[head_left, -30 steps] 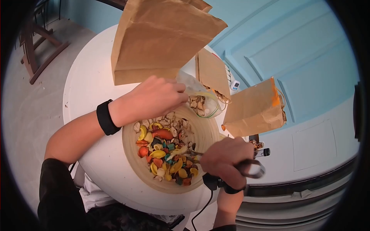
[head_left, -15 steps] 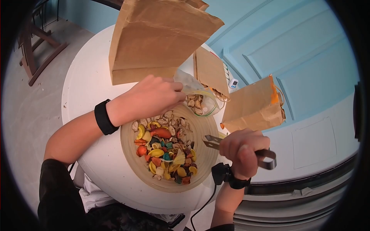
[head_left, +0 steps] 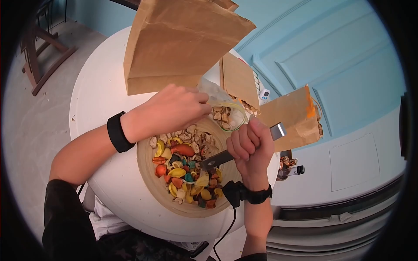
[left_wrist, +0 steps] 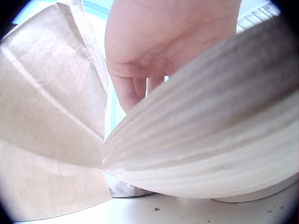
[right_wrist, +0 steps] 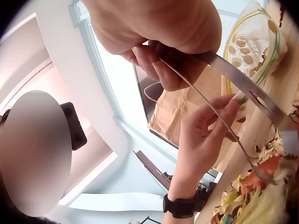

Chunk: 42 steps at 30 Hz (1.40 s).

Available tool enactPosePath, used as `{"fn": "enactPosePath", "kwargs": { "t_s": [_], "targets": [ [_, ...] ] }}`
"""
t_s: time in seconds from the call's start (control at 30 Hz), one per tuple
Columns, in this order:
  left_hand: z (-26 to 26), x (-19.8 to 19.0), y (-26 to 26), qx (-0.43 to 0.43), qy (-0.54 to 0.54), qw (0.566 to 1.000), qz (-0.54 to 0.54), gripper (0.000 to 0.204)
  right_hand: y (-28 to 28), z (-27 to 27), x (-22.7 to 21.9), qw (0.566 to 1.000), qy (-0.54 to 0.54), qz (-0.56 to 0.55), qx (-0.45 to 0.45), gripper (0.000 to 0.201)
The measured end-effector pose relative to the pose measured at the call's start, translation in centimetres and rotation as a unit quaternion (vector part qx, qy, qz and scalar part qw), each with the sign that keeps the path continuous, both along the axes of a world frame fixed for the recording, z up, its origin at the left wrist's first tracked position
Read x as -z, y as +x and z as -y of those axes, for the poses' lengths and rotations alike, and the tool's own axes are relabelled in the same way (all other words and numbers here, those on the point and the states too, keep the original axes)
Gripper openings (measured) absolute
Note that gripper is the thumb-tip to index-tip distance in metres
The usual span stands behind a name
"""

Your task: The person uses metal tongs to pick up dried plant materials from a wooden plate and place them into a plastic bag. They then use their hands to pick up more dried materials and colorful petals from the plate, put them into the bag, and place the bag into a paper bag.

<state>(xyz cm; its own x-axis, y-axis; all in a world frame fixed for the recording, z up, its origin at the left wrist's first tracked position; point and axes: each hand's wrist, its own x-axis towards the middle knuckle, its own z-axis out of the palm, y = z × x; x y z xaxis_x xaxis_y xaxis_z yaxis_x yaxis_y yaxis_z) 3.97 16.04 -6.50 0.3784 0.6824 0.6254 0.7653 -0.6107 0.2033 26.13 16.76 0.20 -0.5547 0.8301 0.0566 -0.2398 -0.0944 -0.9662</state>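
My right hand (head_left: 252,145) grips metal tongs (head_left: 217,159), whose tips reach down to the dried potpourri (head_left: 177,172) in a round wooden bowl (head_left: 150,198). In the right wrist view the two arms of the tongs stand apart. The mix has yellow, orange, teal and pale brown pieces. At the bowl's far rim, my left hand (head_left: 172,108) pinches the edge of a clear zip bag (right_wrist: 247,35) between thumb and fingers. Pale dried slices (head_left: 222,116) lie inside the bag, its mouth facing the bowl. The bowl's side hides the left fingertips in the left wrist view.
A tall brown paper bag (head_left: 174,48) stands on the round white table (head_left: 98,104) behind the left hand. Two smaller paper bags (head_left: 239,78) are further right, with a small white timer (head_left: 264,94) beside them. Small bottles (head_left: 287,167) stand beyond the right hand.
My right hand first drew the tongs up and right, off the potpourri, then brought them back, tips down over the mix. The left hand keeps its place on the bag.
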Motion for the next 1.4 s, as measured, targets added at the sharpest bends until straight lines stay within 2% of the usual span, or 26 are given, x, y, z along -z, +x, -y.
{"fn": "enactPosePath", "kwargs": {
  "t_s": [0.13,0.23,0.33,0.53,0.63,0.77,0.87,0.97,1.1,1.13,1.27,1.4],
  "targets": [
    [0.0,0.0,0.0,-0.001,0.007,1.0,-0.001,0.013,-0.6,-0.1,1.0,1.0,-0.022,0.012,0.002,0.048],
    [-0.1,0.1,-0.1,-0.013,-0.003,1.0,-0.027,0.024,-0.9,0.0,1.2,0.999,-0.032,-0.002,0.022,0.051],
    [0.0,-0.1,0.0,-0.002,0.003,1.0,0.0,0.013,-0.4,-0.3,0.6,1.0,-0.019,-0.018,0.008,0.051],
    [0.0,-0.1,0.0,0.002,0.002,1.0,0.003,0.013,0.3,-0.5,-0.2,0.998,-0.015,-0.055,0.027,0.05],
    [-0.1,0.1,-0.1,-0.01,-0.008,1.0,-0.024,0.021,1.0,-0.9,-1.3,0.994,0.016,-0.09,0.054,0.051],
    [0.0,-0.2,0.0,-0.01,-0.014,1.0,-0.023,0.018,2.8,-3.0,-4.1,0.976,0.048,-0.204,0.062,0.05],
    [0.2,-0.3,0.0,-0.005,-0.009,1.0,-0.004,0.012,2.6,-4.1,-5.4,0.962,0.164,-0.146,0.16,0.049],
    [0.1,-0.3,0.1,-0.007,-0.006,1.0,-0.005,0.012,1.3,-4.7,-4.3,0.957,0.198,-0.115,0.178,0.047],
    [0.0,-0.1,-0.1,-0.011,-0.002,1.0,0.003,0.013,0.0,-3.6,-3.1,0.961,0.196,-0.101,0.167,0.041],
    [-0.1,-0.1,-0.1,-0.011,-0.001,1.0,0.011,0.013,0.6,-3.6,-2.8,0.969,0.196,-0.11,0.102,0.036],
    [0.0,-0.3,-0.1,-0.019,-0.016,1.0,0.014,0.013,0.2,-2.5,-2.4,0.976,0.18,-0.125,0.007,0.022],
    [-0.1,-0.2,0.0,-0.014,-0.017,0.999,0.042,0.014,-0.3,-1.8,-2.2,0.973,0.225,-0.047,-0.005,0.023]
  ]
}}
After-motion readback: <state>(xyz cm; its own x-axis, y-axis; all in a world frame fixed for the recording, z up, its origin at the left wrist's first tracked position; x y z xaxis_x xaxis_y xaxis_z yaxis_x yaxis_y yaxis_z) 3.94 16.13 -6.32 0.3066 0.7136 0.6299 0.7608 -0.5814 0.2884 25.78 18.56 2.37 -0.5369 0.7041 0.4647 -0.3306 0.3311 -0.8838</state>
